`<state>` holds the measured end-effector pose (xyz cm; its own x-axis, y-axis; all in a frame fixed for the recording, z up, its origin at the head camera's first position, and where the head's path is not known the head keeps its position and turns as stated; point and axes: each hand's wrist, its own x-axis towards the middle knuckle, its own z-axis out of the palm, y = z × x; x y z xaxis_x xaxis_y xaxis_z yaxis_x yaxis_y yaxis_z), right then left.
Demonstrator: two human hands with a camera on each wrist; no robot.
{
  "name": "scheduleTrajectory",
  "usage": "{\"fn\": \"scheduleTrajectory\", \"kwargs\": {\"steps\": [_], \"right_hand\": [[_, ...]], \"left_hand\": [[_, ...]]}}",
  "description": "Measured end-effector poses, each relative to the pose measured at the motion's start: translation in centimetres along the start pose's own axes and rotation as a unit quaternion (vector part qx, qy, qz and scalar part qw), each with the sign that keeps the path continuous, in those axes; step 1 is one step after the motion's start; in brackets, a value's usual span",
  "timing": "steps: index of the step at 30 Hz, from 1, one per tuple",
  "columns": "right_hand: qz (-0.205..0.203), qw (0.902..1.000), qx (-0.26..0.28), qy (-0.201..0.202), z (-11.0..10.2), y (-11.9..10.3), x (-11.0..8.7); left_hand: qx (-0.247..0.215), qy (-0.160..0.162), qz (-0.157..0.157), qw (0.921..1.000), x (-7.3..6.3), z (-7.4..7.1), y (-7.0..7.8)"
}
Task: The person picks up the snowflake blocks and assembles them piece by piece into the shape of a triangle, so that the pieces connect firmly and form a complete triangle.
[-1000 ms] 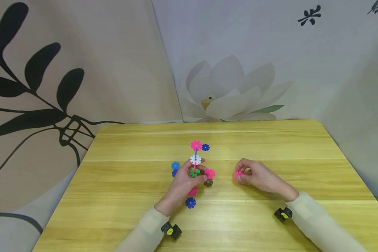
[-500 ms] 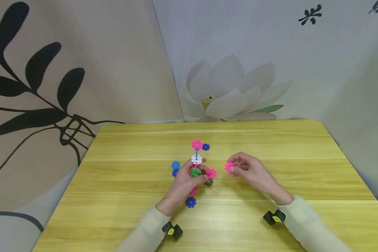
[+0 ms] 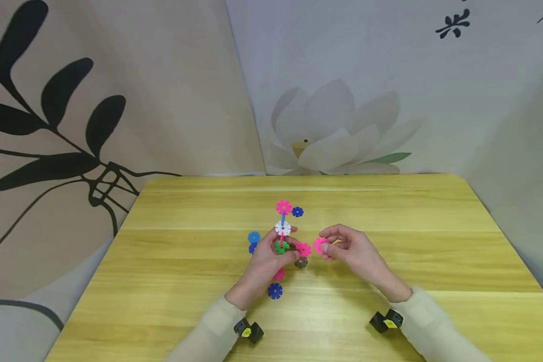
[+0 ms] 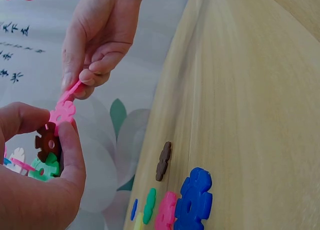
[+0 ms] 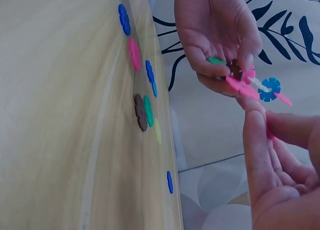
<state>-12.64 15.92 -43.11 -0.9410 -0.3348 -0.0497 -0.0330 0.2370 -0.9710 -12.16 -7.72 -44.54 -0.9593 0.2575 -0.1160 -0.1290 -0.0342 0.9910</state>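
Right hand: grip closed in a pinch on a pink snowflake disc. Left hand: grip closed on a disc chain, its pink end disc just beside the first. Step in hand, as judged: joining the two. Next move likely calls for aligning slots. Loose discs lie on the table.

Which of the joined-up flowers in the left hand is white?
The white flower, between the edge-on blue flower and an edge-on pink flower. It's the only white one; the others joined there are pink, blue, green or brown.
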Motion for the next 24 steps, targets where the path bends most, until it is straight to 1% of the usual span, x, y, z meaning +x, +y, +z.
{"fn": "scheduleTrajectory", "kwargs": {"steps": [5,12,17,20,24], "right_hand": [[0.015,0.9998,0.015,0.003,0.26,-0.11,-0.2],[0.028,0.999,0.034,0.003,0.57,0.01,-0.21],[0.03,0.9985,0.046,0.004,0.73,-0.09,-0.23],[0.03,0.9983,0.05,0.004,0.79,-0.21,-0.21],[0.026,0.9984,0.05,0.0,0.85,-0.3,-0.25]], "left_hand": [[0.005,0.009,0.011,0.9999,-0.06,0.11,0.09],[0.025,0.033,0.054,0.9977,-0.22,0.41,0.32],[0.031,0.043,0.07,0.9961,-0.21,0.65,0.4],[0.035,0.035,0.08,0.9955,-0.16,0.76,0.35],[0.03,0.015,0.096,0.9948,-0.05,0.92,0.3]]}}
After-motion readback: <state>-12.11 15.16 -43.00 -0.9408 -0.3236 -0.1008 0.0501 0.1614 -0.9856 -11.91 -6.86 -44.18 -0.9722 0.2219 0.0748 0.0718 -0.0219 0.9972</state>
